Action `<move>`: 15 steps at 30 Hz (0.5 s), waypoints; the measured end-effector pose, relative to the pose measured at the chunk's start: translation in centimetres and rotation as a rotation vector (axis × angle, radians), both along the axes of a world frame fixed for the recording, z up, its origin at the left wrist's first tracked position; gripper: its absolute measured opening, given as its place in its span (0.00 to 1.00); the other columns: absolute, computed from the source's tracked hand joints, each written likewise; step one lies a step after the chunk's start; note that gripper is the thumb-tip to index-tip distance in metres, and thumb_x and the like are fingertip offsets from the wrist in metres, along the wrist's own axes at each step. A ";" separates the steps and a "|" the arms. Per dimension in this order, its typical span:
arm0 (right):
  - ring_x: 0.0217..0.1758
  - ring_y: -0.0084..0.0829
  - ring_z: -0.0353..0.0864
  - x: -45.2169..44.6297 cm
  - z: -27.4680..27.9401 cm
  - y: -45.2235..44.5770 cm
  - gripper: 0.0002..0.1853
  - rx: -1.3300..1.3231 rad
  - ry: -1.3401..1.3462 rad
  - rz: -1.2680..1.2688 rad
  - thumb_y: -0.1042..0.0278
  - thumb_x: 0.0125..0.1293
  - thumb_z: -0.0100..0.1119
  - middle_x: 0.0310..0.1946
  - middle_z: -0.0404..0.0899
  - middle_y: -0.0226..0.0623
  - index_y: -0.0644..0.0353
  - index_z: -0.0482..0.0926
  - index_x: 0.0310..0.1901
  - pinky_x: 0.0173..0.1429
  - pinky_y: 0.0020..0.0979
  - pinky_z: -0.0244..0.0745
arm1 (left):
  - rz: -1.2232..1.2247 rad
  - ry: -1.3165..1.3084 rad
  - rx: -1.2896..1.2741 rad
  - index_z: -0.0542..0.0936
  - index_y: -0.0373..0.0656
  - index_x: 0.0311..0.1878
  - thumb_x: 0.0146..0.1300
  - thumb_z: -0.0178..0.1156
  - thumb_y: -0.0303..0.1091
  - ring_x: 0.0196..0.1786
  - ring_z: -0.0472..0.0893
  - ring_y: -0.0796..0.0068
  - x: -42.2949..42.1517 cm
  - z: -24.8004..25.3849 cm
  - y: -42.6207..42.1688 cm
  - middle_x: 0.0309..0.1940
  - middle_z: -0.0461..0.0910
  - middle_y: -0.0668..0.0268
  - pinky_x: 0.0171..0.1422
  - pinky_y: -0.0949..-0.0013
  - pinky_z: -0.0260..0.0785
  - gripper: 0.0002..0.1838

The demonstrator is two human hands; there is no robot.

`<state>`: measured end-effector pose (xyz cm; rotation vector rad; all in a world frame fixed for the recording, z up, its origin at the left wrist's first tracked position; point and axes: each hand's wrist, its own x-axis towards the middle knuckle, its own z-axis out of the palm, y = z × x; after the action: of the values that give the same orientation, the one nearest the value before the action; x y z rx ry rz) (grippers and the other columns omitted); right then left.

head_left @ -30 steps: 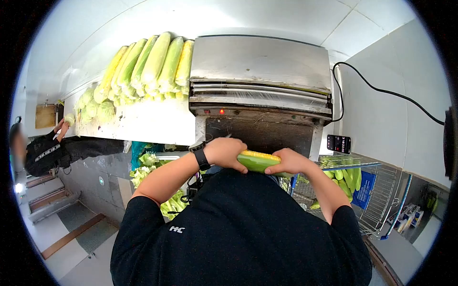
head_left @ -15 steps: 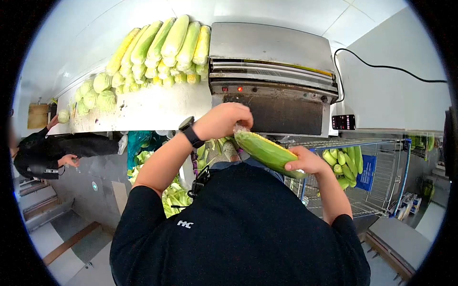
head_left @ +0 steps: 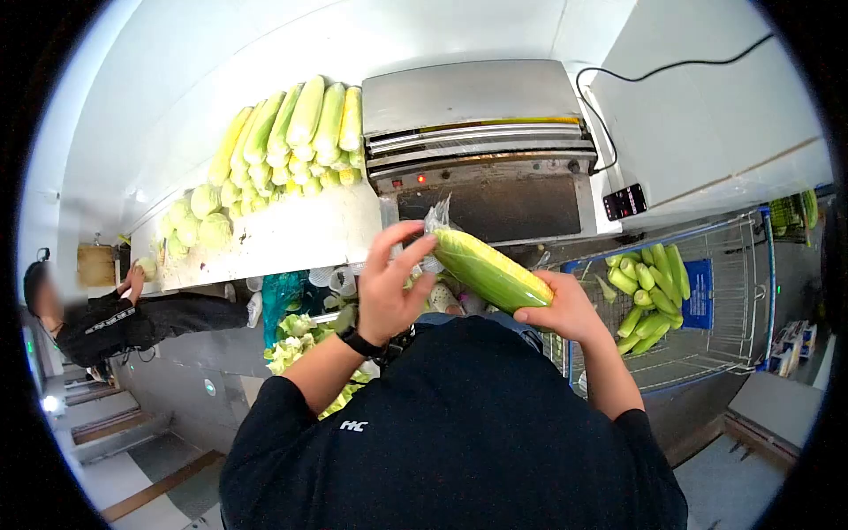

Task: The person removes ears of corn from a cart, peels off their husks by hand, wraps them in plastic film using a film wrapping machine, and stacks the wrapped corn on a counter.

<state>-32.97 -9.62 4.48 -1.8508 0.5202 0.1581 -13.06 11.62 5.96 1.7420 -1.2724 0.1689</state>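
Note:
An ear of corn, partly in green husk and wrapped in clear film, slants in front of my body. My right hand grips its lower right end, thumb on the near side. Beside the upper left end, my left hand has its fingers spread, close to the loose film that sticks up there. Behind the corn stands the metal wrapping machine with a red light lit and a dark plate. Wrapped corn lies piled left of the machine.
Cabbages sit on the white counter. At the left a person touches a cabbage. A phone lies right of the machine, near a black cable. A wire cart holds green corn. Leaves lie below the counter.
The corn has gone from between both hands to the right hand's hold. My left hand has come off the film end and opened. The view has shifted.

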 end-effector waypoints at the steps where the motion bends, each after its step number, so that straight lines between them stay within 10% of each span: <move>1: 0.42 0.41 0.86 -0.6 0.0 0.0 0.29 0.012 -0.005 -0.009 0.52 0.47 0.78 0.36 0.85 0.48 0.66 0.82 0.45 0.48 0.36 0.78 | -0.048 0.124 0.009 0.79 0.34 0.54 0.70 0.56 0.38 0.57 0.77 0.54 -1.5 0.5 -0.9 0.56 0.77 0.50 0.61 0.58 0.70 0.17; 7: 0.45 0.48 0.84 -4.2 0.0 -0.3 0.32 -0.134 -0.131 0.032 0.45 0.46 0.78 0.38 0.85 0.49 0.65 0.83 0.44 0.51 0.40 0.78 | -0.256 0.481 0.157 0.76 0.34 0.58 0.77 0.42 0.50 0.49 0.83 0.61 -4.2 1.1 -4.0 0.44 0.84 0.53 0.59 0.61 0.72 0.27; 11: 0.44 0.46 0.84 -6.1 -0.1 -0.1 0.32 -0.164 -0.202 0.036 0.48 0.44 0.80 0.38 0.84 0.47 0.64 0.82 0.44 0.50 0.38 0.78 | -0.706 1.388 0.227 0.72 0.33 0.62 0.73 0.23 0.70 0.58 0.81 0.54 -4.0 2.8 -5.6 0.52 0.82 0.44 0.67 0.56 0.70 0.47; 13: 0.42 0.43 0.85 -6.7 -0.2 0.0 0.32 -0.191 -0.241 0.023 0.52 0.41 0.81 0.37 0.84 0.45 0.65 0.82 0.44 0.49 0.36 0.77 | -0.552 1.582 -0.070 0.72 0.34 0.62 0.73 0.21 0.70 0.64 0.77 0.54 -6.4 3.7 -7.3 0.56 0.80 0.45 0.73 0.53 0.63 0.47; 15: 0.43 0.48 0.84 -7.4 -0.1 0.2 0.32 -0.251 -0.351 -0.045 0.45 0.45 0.79 0.39 0.83 0.47 0.63 0.82 0.44 0.49 0.40 0.78 | -0.406 1.237 -0.204 0.74 0.34 0.60 0.73 0.20 0.69 0.67 0.73 0.56 -5.9 2.0 -7.0 0.59 0.78 0.46 0.76 0.52 0.58 0.47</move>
<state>-40.35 -9.42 4.36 -2.0514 0.3464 -0.2702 -19.00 4.61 7.97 1.0032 -0.5858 -0.8600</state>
